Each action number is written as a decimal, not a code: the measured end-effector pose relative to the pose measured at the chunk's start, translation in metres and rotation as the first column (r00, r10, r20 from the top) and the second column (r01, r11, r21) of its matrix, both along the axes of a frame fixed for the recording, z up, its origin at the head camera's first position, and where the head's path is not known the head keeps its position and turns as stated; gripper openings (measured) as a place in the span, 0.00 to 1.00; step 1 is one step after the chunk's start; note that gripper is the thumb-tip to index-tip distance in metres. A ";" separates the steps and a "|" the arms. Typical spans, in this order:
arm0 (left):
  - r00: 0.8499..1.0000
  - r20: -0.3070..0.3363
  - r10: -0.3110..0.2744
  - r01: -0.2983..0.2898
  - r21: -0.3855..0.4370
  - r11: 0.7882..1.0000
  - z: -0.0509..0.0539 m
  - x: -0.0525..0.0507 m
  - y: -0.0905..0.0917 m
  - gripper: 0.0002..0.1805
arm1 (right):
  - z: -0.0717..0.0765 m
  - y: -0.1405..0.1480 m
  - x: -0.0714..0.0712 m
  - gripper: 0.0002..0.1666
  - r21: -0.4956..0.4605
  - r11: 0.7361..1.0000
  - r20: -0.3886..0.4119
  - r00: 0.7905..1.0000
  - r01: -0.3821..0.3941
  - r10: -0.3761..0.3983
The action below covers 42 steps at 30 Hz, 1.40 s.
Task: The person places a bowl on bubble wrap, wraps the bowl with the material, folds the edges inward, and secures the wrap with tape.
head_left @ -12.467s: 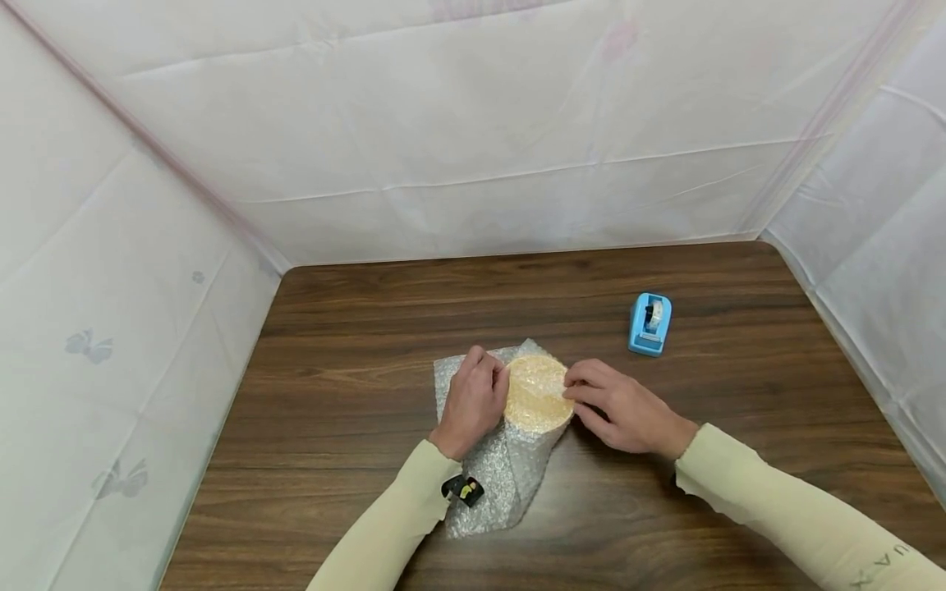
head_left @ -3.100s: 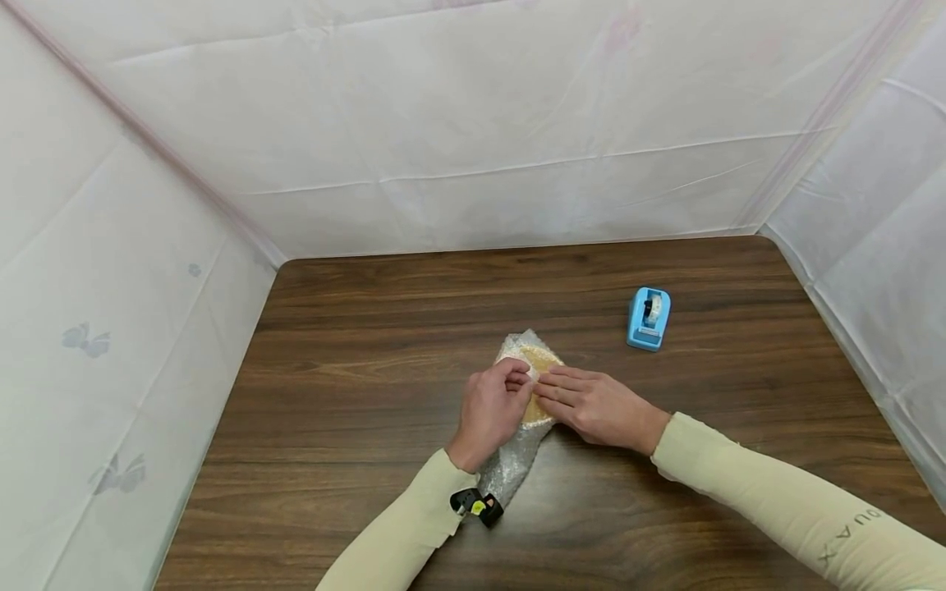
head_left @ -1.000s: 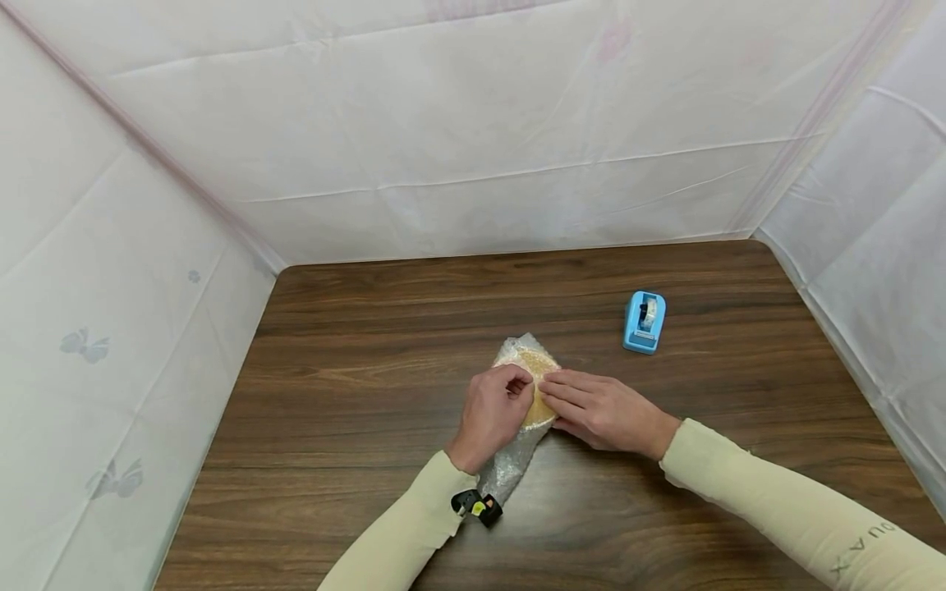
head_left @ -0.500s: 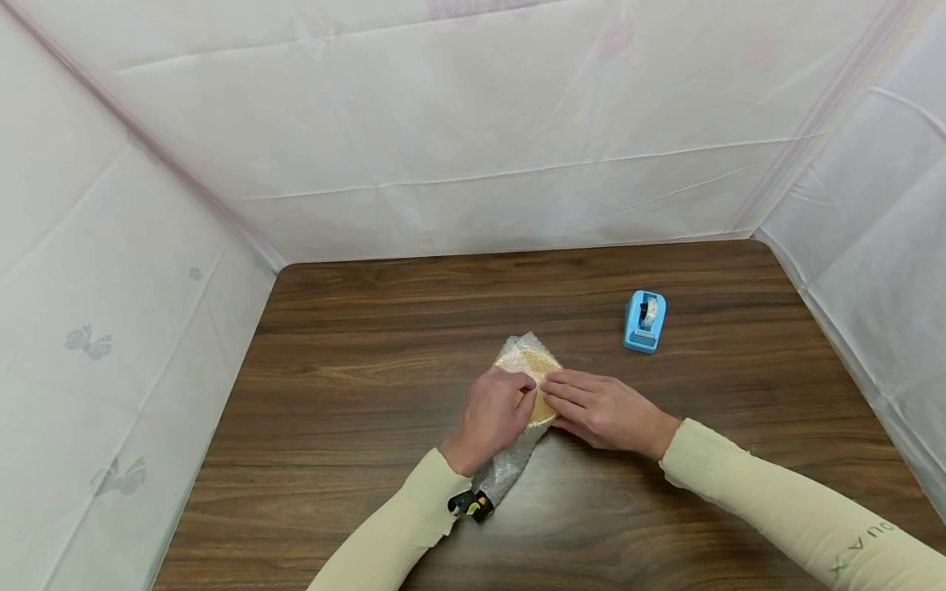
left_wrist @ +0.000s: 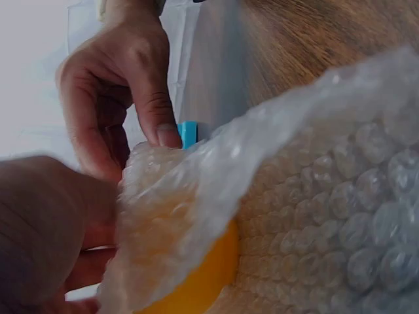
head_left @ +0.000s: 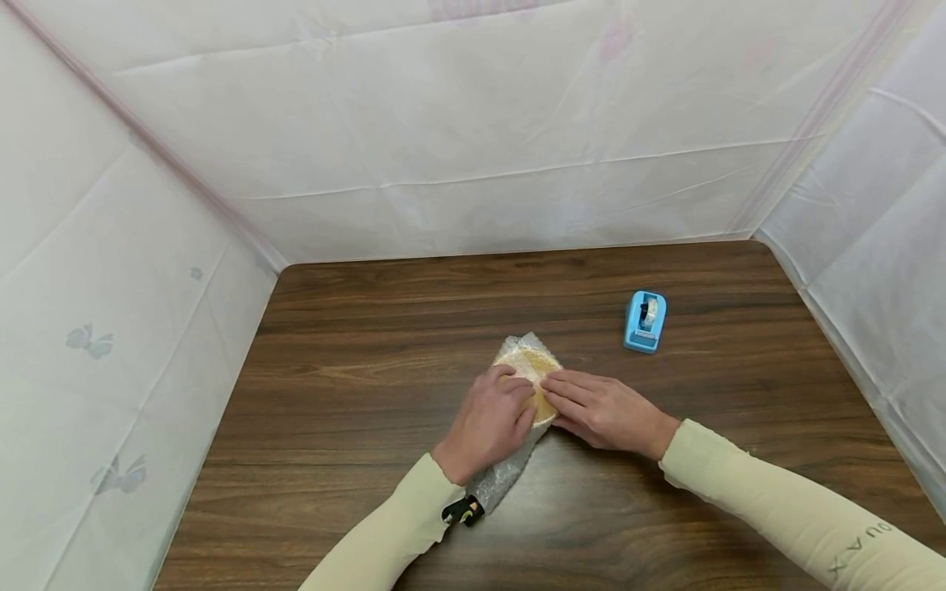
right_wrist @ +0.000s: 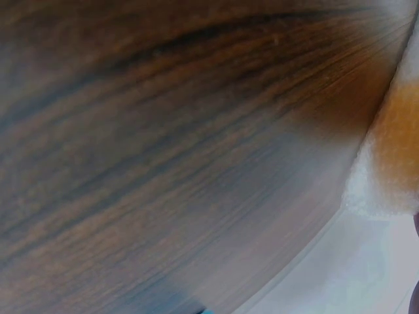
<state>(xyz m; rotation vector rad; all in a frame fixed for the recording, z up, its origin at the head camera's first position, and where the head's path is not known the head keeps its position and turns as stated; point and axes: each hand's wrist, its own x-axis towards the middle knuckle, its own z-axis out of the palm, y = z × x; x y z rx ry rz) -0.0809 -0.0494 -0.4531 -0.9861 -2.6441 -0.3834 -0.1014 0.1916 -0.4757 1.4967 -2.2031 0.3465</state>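
A round yellow object (head_left: 545, 403) stands wrapped in bubble wrap (head_left: 512, 478) near the middle of the table. My left hand (head_left: 488, 423) lies over its left side, fingers bent on the wrapped top. From the right, my right hand (head_left: 609, 410) rests its fingers on the top edge, the thumb lower at the side. In the left wrist view, the right hand's thumb (left_wrist: 157, 111) presses the edge of the wrap (left_wrist: 314, 216), and yellow (left_wrist: 206, 278) shows below a loose fold. The right wrist view has the wrapped side (right_wrist: 396, 144) at its right edge.
A blue tape dispenser (head_left: 645, 322) stands on the brown wooden table (head_left: 369, 328), behind and to the right of the hands. White sheeting (head_left: 473, 148) encloses the back and both sides of the table.
Over the last second my left hand has shifted slightly, its pinched fingers spreading onto the top. Earlier, the wrap lay spread out on the left; now it is folded around the object. The right hand stays nearly still.
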 end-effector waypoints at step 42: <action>0.999 -0.041 0.015 -0.013 0.047 0.999 -0.012 -0.010 0.008 0.07 | -0.002 -0.004 0.004 0.27 -0.008 0.999 0.030 0.999 0.038 -0.038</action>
